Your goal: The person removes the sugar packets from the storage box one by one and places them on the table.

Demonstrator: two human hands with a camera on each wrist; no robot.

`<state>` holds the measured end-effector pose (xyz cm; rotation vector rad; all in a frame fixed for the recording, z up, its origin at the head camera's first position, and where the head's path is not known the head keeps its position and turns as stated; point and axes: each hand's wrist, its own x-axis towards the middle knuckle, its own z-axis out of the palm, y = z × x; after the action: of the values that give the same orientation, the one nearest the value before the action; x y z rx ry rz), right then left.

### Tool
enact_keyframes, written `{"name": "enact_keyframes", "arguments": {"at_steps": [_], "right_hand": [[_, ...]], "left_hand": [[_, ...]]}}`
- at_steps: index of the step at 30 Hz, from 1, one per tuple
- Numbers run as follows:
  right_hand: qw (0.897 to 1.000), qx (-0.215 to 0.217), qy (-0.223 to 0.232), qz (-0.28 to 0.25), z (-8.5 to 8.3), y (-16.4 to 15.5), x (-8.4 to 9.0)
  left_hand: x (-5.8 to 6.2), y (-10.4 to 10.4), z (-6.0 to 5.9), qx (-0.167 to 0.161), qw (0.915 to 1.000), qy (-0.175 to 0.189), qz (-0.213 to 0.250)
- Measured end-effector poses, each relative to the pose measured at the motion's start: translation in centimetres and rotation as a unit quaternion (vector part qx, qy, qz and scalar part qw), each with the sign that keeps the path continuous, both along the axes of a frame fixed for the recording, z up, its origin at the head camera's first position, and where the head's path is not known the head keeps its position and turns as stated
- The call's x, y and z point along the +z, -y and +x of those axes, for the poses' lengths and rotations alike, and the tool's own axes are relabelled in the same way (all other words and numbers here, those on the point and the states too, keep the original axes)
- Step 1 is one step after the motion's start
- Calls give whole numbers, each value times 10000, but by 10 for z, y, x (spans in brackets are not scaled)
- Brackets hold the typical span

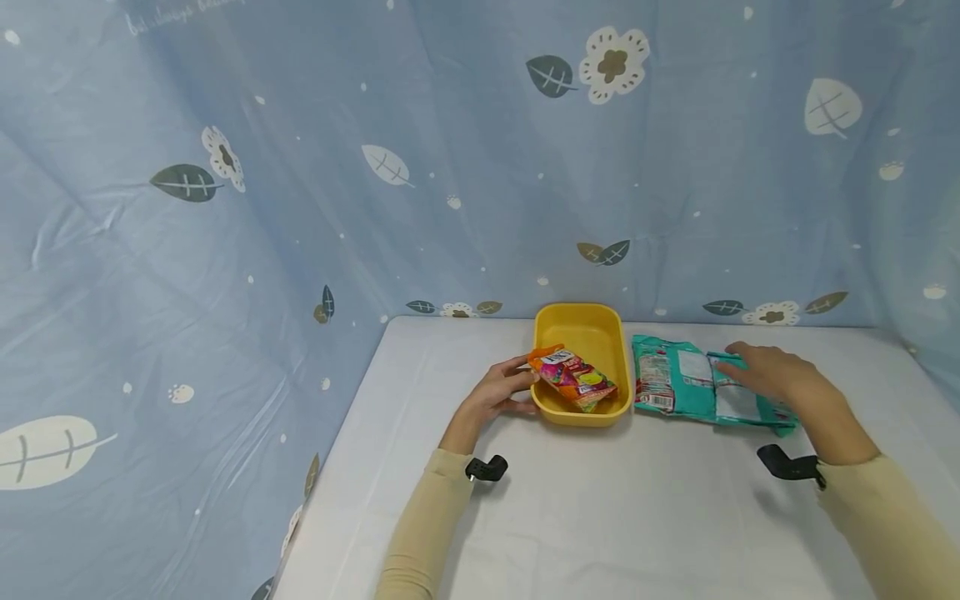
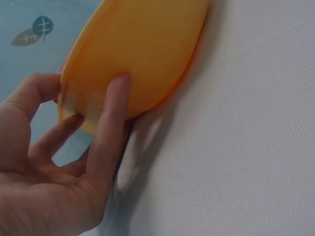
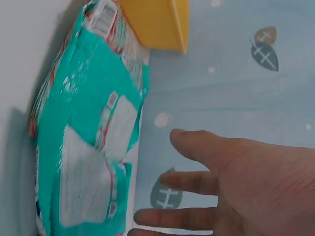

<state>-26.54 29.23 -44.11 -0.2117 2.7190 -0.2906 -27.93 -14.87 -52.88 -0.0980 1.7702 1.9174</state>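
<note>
At the left side of a yellow plastic tub (image 1: 588,325), my left hand (image 1: 498,387) grips the rim. In the left wrist view, one finger reaches the rim and the thumb (image 2: 115,108) lies against the outer wall. A small, brightly coloured snack bag (image 1: 573,379), mostly red and orange, lies tilted inside the tub. My right hand (image 1: 776,375) hovers by the teal plastic packets (image 1: 693,387) right of the tub, its fingers extended and holding nothing. The packets (image 3: 93,123) seem to overlap, with white printed panels facing up; where one ends is hard to tell.
A white cloth (image 1: 600,517) covers the table. Blue curtain fabric (image 1: 480,167) with leaf and flower prints rises behind the table and along its left side. The tub stands near the back edge. Each wrist wears a black camera mount (image 1: 487,468).
</note>
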Motion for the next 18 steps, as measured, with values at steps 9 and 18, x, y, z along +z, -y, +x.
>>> {"name": "enact_keyframes", "arguments": {"at_steps": [9,18], "right_hand": [[9962,754,-58,-432,-10,32,6],[9925,1067,-69,-599,-11,67,19]], "left_hand": [[-1,2,0,107,9998,19,147],[-3,2,-1,58,9999,40,128]]}}
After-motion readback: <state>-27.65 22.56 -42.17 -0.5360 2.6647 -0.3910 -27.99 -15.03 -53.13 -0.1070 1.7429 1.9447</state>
